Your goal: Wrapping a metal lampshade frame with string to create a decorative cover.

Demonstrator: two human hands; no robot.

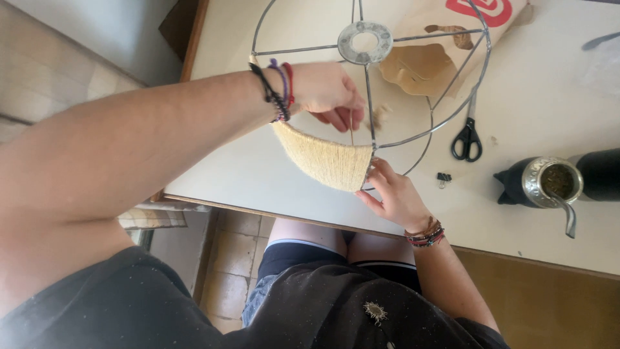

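Head view: wire lampshade frame (413, 84) lies on the white table (529, 97)
Left hand (326, 94): fingers curled, pinching a thin strand of twine (352, 129) above the wound cream panel (326, 158)
Right hand (394, 194): loosely open, fingertips steadying the panel's lower edge
Nearby: black scissors (467, 137)

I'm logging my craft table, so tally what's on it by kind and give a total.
Wire lampshade frame, part wrapped in pale twine: 1
Scissors: 1
Binder clip: 1
Brown paper bag: 1
Metal-rimmed cup with straw: 1
Dark flask: 1
Total: 6
Left hand and right hand are at the twine.
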